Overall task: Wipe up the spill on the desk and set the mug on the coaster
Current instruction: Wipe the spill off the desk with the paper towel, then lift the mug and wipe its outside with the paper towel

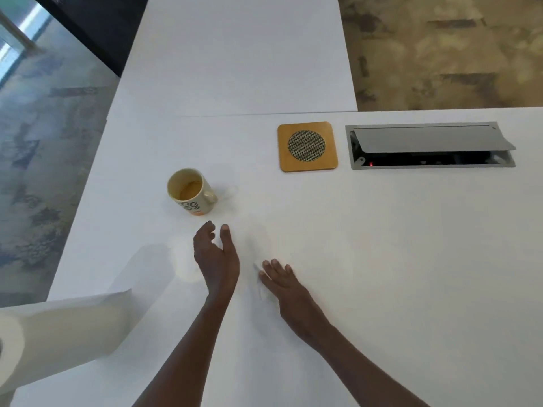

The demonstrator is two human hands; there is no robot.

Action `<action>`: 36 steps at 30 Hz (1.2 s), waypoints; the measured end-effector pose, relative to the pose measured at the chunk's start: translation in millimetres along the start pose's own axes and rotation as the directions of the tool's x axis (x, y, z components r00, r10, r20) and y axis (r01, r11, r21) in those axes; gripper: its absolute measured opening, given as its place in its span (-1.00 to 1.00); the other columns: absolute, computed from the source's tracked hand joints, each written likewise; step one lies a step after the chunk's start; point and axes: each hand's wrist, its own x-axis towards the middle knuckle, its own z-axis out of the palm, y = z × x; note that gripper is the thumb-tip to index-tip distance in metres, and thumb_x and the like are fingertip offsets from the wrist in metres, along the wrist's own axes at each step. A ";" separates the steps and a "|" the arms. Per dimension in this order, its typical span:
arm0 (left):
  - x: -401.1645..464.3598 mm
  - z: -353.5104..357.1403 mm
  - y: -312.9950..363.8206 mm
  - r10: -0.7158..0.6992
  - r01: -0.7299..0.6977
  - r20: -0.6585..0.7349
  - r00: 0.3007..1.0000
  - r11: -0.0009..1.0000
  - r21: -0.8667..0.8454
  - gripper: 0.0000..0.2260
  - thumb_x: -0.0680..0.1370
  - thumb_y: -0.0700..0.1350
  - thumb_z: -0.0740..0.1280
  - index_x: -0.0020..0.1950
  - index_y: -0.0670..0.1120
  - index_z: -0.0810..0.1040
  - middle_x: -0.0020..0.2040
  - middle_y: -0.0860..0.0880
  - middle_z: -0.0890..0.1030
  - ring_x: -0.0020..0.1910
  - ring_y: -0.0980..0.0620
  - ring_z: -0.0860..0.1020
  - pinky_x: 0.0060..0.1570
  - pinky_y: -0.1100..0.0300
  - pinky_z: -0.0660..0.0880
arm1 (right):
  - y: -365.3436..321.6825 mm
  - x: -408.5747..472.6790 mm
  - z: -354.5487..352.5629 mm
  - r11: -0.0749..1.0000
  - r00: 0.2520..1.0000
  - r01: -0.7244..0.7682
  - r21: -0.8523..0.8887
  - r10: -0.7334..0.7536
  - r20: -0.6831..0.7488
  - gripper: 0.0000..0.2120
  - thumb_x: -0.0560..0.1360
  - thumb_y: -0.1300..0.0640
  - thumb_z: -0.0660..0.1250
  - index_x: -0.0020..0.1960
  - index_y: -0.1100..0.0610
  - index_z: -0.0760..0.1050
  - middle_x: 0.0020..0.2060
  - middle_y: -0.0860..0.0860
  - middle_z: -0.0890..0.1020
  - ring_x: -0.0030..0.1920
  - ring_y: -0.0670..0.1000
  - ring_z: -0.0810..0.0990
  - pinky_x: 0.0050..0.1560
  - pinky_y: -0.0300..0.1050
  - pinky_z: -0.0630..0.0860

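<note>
1. Mug (189, 190) sits on the bench (382, 259), not on the coaster (307, 146); coaster is bare, well to the mug's right and farther back.
2. Left hand (216, 257) just in front of the mug, fingers spread, holding nothing.
3. Right hand (282, 282) flat, fingers splayed, pressing a white paper towel (264, 292) down.
4. Faint wet ring (230, 191) beside the mug handle: wiping unfinished, mug move not started.
5. Towel roll (58, 333) well left of the mug, nearer the camera.

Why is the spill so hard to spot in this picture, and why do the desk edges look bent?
Head view: bright, even light washes out the white desk, so the spill by the mug shows only as a faint outline; the wide lens bows the desk's straight edges; the paper towel roll in the near corner looks stretched and soft.
</note>
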 end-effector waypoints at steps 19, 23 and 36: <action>63.8 23.2 46.1 -0.454 0.458 0.189 0.871 0.610 -0.647 -0.82 0.62 -0.08 0.33 -0.03 -0.15 0.66 -0.18 -0.06 0.54 -0.18 0.01 0.53 -0.03 0.14 0.59 | -48.7 27.2 -40.9 0.563 0.817 -0.289 0.774 0.566 -0.107 -0.52 0.58 0.43 0.11 0.26 0.00 0.58 0.16 -0.19 0.65 0.24 -0.17 0.56 0.28 -0.15 0.50; 65.4 20.9 49.4 -0.478 0.467 0.199 0.856 0.546 -0.695 -0.86 0.58 -0.16 0.39 -0.16 -0.12 0.68 -0.14 0.00 0.64 -0.29 0.12 0.58 -0.03 0.27 0.57 | -47.1 31.5 -43.3 0.560 0.819 -0.253 0.789 0.558 -0.134 -0.56 0.59 0.39 0.14 0.26 -0.02 0.58 0.22 -0.21 0.61 0.27 -0.26 0.51 0.24 -0.40 0.42; 66.6 -14.2 38.1 -0.407 0.419 0.141 0.903 0.754 -0.506 -0.77 0.56 -0.06 0.42 -0.31 0.09 0.68 -0.24 0.13 0.74 0.02 0.06 0.71 0.04 0.17 0.50 | -42.6 63.0 -54.5 0.597 0.817 -0.252 0.762 0.554 -0.163 -0.52 0.58 0.34 0.18 0.15 -0.20 0.62 0.11 -0.30 0.65 0.17 -0.31 0.56 0.01 -0.50 0.45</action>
